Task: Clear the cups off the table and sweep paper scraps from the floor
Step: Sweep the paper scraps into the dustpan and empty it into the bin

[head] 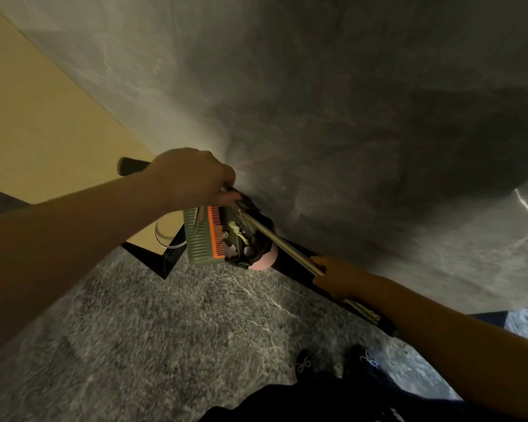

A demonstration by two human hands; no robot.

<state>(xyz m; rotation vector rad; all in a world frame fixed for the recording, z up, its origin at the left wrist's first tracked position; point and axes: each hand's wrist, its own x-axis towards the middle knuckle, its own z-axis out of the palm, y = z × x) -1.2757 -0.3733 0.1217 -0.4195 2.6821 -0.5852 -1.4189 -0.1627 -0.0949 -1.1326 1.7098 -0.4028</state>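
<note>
**Dustpan tipped at the bin, both hands on handles**

The dustpan (pixel 203 236), green with an orange comb edge, hangs tilted just below the left hand (pixel 192 175) and against the mouth of a black-lined bin (pixel 253 239). That hand is closed in a fist round a dark handle (pixel 131 166) whose end sticks out past the wrist to the left; I judge this to be the dustpan's handle, though the join is hidden by the fingers. The right hand (pixel 329 274) sits lower and to the right, curled round a thin metal pole (pixel 287 243). The pole's long axis runs from that hand up and leftward to the bin mouth, where it meets the left hand's knuckles; it is probably the broom's, but no brush head shows.

The move in hand looks like emptying the sweepings, and it turns on the pan's open edge facing right, into the bin. The left hand is the nearer one and does the tipping (the right only steadies the pole). Pale scraps (pixel 237 231) lie inside the liner; the blur makes them uncountable.

Counted: one dustpan, one pole, one bin, two hands, two dark shoes (pixel 305 365) on the grey speckled floor (pixel 165 330). No cups and no table are in view, so that part of the task cannot be judged here. A pink rounded thing (pixel 264 260) shows just below the bin; what it is I cannot tell.
</note>
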